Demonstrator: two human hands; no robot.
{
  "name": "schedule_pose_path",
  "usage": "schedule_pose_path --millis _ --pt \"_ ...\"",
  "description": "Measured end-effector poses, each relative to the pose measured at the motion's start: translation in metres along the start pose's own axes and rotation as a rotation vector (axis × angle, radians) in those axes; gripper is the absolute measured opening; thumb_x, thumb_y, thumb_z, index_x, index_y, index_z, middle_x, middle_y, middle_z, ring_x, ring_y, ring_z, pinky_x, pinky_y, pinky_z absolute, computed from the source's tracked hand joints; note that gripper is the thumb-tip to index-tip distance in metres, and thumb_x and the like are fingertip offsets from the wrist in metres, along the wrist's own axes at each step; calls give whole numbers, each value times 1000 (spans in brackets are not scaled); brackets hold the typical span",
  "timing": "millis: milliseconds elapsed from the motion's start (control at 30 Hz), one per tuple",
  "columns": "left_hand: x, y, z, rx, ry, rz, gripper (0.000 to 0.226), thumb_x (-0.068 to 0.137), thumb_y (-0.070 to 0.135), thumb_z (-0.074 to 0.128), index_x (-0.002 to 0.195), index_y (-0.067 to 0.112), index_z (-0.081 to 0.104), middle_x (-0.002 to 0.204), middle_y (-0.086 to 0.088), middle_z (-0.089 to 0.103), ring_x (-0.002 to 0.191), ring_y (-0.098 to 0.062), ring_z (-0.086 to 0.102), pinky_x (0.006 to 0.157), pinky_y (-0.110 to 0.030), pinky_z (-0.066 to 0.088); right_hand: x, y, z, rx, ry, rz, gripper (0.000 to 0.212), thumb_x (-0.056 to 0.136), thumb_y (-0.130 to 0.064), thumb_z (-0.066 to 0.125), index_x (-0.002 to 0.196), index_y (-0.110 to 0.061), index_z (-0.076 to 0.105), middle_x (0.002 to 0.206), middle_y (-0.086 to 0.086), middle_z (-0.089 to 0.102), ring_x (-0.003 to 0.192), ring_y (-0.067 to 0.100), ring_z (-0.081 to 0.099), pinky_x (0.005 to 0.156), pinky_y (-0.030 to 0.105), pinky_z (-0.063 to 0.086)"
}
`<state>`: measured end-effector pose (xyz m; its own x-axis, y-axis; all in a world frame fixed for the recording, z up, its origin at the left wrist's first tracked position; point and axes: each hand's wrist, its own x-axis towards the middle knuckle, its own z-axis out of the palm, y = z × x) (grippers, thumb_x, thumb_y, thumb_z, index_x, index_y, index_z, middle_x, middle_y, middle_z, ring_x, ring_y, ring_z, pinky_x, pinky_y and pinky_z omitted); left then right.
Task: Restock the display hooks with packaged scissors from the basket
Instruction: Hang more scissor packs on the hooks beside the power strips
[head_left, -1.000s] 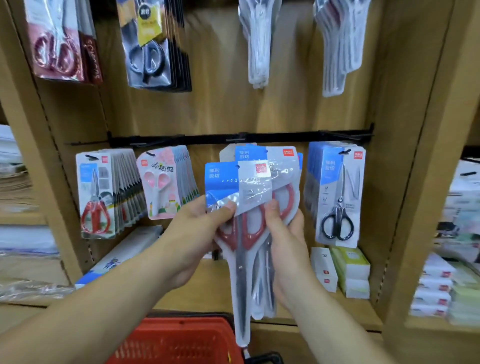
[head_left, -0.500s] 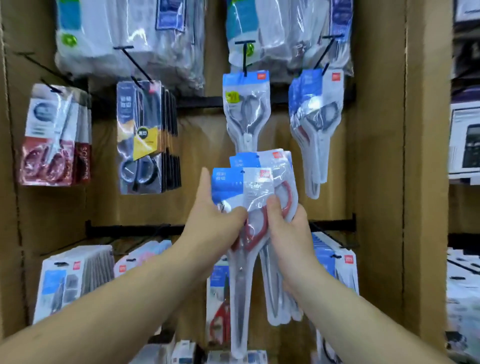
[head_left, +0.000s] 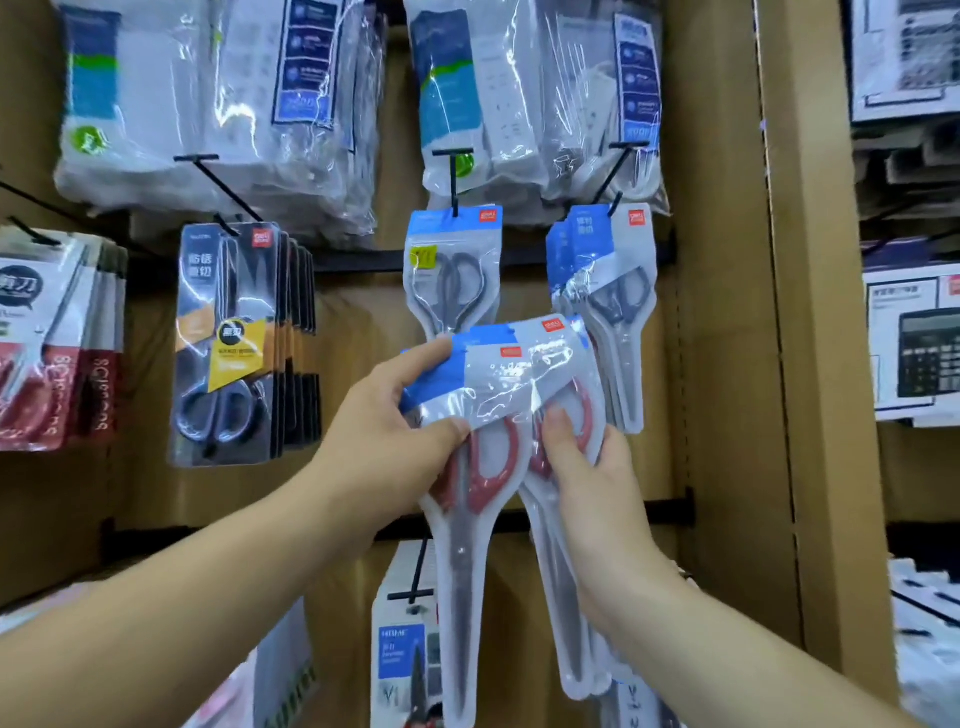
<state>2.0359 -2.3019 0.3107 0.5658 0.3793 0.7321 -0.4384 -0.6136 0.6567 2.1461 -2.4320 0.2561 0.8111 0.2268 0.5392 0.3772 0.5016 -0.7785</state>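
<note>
The left hand (head_left: 384, 441) had slid up the front packet (head_left: 462, 561), whose blue header now bent over to the left, pinched between thumb and curled fingers. Its clear pouch held red-handled scissors, blades pointing down. The right hand (head_left: 587, 483) gripped the rear packets (head_left: 558, 613), thumb pressed on the front and fingers curled behind; these held the same red-handled scissors. Both lots were raised before the shelf back, overlapping the foot of a single hanging packet (head_left: 453, 270) of grey-handled scissors on its hook (head_left: 455, 176). A neighbouring hook (head_left: 615, 174) carried several similar packets (head_left: 621, 306).
</note>
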Motion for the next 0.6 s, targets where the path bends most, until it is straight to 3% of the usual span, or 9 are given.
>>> schedule_pose_path --millis 200,300,400,533,600 --pt "-13 -2 10 -56 -34 -51 65 93 -2 71 141 40 60 135 -1 63 83 -11 69 68 -19 57 -19 1 -35 -77 34 -26 34 96 -61 62 123 -39 62 109 -17 77 104 5 74 100 40 57" --pt "-19 3 19 -130 -30 -70 68 92 -4 73 143 38 57 129 3 67 97 -13 76 75 -24 62 -20 -5 -44 -112 103 -68 44 97 -65 59 131 -38 60 116 -15 76 109 7 72 103 44 56" --pt "-31 5 35 -268 -58 -111 69 92 -7 72 145 32 54 118 7 75 95 -14 78 77 -30 64 -19 -8 -42 -65 157 -50 60 91 -73 61 137 -36 54 119 -12 76 109 11 74 102 49 57" --pt "-44 0 62 -318 -80 -148 69 92 -2 75 147 32 50 125 7 74 92 -18 77 81 -38 64 -24 -10 -38 69 64 125 44 102 -68 45 138 -43 50 119 -4 78 104 22 77 97 51 59" --pt "-45 -1 68 -392 -56 -164 75 90 -3 77 151 29 46 123 11 75 101 -19 77 85 -40 65 -30 -12 -39 112 -5 140 53 97 -76 45 141 -46 48 120 -4 78 107 24 77 100 53 58"
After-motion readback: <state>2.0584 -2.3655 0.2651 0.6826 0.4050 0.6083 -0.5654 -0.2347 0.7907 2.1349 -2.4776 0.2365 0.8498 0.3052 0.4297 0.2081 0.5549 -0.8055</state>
